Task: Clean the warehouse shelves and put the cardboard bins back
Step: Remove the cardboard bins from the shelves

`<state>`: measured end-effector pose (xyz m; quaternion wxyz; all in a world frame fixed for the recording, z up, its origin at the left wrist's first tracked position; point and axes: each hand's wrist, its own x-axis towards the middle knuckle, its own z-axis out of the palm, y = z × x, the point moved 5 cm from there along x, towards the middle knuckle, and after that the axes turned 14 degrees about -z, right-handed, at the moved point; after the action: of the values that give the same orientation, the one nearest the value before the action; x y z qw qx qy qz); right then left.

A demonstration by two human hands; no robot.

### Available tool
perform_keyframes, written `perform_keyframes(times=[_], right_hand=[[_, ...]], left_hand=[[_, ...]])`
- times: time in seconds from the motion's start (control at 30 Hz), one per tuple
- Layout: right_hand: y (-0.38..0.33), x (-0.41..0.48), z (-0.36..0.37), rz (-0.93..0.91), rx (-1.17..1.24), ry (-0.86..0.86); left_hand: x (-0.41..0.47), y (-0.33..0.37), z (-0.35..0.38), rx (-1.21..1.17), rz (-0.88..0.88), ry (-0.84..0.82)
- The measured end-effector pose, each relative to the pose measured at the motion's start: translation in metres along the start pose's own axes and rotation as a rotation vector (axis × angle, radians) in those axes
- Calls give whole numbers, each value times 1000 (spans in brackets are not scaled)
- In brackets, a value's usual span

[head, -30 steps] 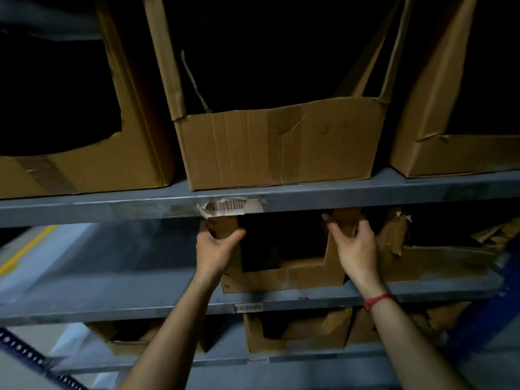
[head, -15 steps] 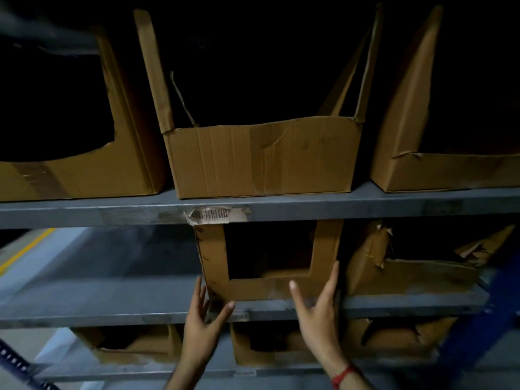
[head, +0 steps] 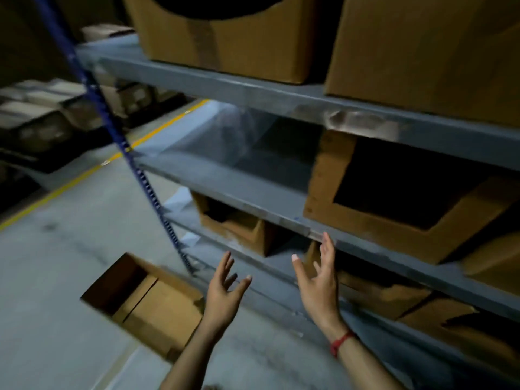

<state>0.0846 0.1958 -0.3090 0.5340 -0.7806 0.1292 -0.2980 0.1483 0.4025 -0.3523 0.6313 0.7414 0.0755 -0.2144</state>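
A: Where's the bin?

B: One bin (head: pixel 380 237) stands on the middle shelf (head: pixel 239 187), toward its right end, cut-out front facing out.

A: And the hands?

B: Both are just below that shelf's front edge, palms turned toward each other. The left hand (head: pixel 225 291) has its fingers (head: pixel 226 263) spread and released, holding nothing. The right hand (head: pixel 318 288) is just as loose. Its fingertips reach up to the shelf edge, but I can't tell whether they touch it. There's a red band (head: pixel 342 340) on that wrist.

A: Anything else?

B: A floor bin (head: pixel 152 305) lies open below and left of the shelf, near the blue post (head: pixel 112 122). The picture is blurred.
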Motion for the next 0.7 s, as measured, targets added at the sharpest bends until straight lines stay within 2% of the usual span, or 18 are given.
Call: perform_keyframes(times=[0.43,0.7], right_hand=[[-3,-43,204,65,-28,-566],[7,-82,316,169,-63,-748]], left_hand=[[-1,-100,-186,-170,-301,269],[3,-150,-283,-206,-454,420]])
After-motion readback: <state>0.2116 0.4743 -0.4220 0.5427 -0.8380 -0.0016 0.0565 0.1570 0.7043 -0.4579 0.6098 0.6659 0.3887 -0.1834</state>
